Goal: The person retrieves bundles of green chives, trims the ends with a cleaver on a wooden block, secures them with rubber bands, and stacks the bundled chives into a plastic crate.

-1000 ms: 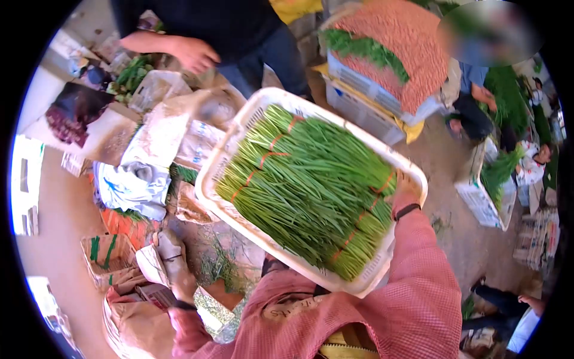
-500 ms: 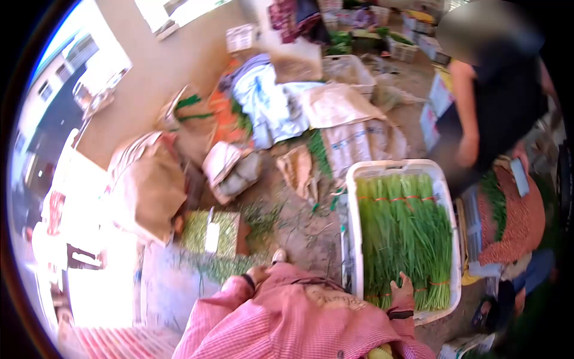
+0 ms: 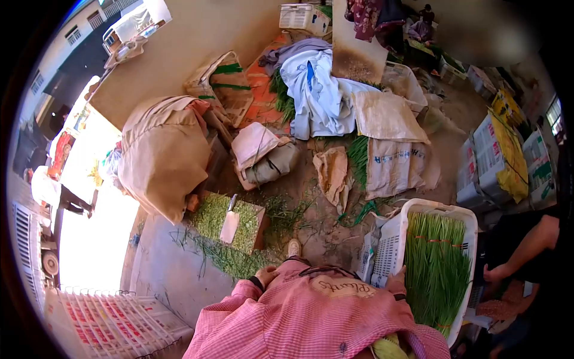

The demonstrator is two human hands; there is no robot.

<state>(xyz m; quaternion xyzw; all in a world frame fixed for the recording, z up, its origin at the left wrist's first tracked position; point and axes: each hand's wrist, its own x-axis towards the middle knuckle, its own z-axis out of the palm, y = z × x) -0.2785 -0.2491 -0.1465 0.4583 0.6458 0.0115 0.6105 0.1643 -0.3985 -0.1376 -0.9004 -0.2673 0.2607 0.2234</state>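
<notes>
My left hand [image 3: 266,275] hangs beside the pink checked smock [image 3: 293,311], its fingers loosely curled; whether anything is in them is too small to tell. My right hand [image 3: 396,282] rests at the near left rim of a white plastic crate [image 3: 388,248], fingers partly hidden against it. Long green stalks [image 3: 439,269], tied with red bands, fill the crate. In front of my left hand, a cleaver [image 3: 230,222] lies on a block strewn with chopped green bits [image 3: 206,216].
Sacks [image 3: 164,152] and a wrapped bundle [image 3: 269,158] lie ahead on the left. Pale cloth [image 3: 317,90] and woven sacking [image 3: 394,161] cover greens further on. A co-worker's arm [image 3: 526,251] is right of the crate. Stacked boxes [image 3: 490,158] stand behind. A striped rack [image 3: 113,317] is lower left.
The view has turned, so the crate sits lower and further right. My right hand has gone from over the stalks to the crate's left rim. The co-worker has moved lower at the right.
</notes>
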